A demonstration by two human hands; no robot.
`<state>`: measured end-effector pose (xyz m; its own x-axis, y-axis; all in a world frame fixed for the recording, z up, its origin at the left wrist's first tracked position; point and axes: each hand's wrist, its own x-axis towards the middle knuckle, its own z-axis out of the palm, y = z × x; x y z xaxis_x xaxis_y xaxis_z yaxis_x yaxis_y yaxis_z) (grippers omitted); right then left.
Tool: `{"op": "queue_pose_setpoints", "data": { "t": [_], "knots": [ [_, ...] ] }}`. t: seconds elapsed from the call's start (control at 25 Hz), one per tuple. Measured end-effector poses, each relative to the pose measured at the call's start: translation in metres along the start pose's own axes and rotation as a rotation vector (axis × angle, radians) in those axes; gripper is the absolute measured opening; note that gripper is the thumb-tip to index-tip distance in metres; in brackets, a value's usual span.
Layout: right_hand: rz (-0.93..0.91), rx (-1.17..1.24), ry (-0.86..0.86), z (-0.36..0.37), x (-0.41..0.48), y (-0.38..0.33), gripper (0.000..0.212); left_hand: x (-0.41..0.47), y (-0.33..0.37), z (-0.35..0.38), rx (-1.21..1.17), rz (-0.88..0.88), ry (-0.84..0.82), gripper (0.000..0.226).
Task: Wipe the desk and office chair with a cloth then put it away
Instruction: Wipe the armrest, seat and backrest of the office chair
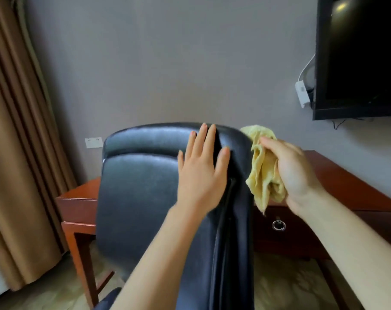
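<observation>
- Left hand [201, 173] flat on the black leather chair back [140, 193], fingers straight, gripping nothing.
- Right hand [290, 168] curled round a bunched yellow cloth [263, 171], just right of the chair's edge, perhaps touching it.
- Behind both hands, the red-brown wooden surface [346, 182]; drawer ring pull [278, 225] below the cloth.
- Likely risks: chair swivelling or rolling under a one-sided push; loose cloth tail snagging or slipping from a shallow grip.
</observation>
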<state>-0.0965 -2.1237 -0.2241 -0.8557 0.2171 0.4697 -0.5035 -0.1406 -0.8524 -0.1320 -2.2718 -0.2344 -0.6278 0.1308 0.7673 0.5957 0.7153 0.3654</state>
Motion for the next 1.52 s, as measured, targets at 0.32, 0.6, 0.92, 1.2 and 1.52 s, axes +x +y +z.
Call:
{"op": "queue_pose_setpoints", "data": {
  "t": [0.32, 0.6, 0.92, 1.2, 1.52],
  "knots": [
    [0.44, 0.059, -0.062, -0.016, -0.018, -0.047, 0.029, -0.029, 0.056, -0.017, -0.254, -0.195, -0.1, 0.058],
    [0.705, -0.172, -0.152, -0.03, -0.105, -0.133, 0.02, -0.088, 0.158, -0.104, -0.379, -0.47, -0.208, 0.06],
    [0.461, -0.393, -0.522, -0.005, -0.131, -0.205, 0.019, -0.149, 0.182, -0.229, -0.398, -0.389, -0.238, 0.049],
    [-0.018, -0.837, -0.16, 0.086, -0.195, -0.229, 0.016, -0.175, 0.133, -0.349, -0.273, -0.07, -0.584, 0.053],
    [-0.028, -0.949, -0.072, 0.169, -0.294, -0.255, 0.019, -0.195, 0.069, -0.463, -0.337, 0.038, -0.834, 0.051]
  ]
}}
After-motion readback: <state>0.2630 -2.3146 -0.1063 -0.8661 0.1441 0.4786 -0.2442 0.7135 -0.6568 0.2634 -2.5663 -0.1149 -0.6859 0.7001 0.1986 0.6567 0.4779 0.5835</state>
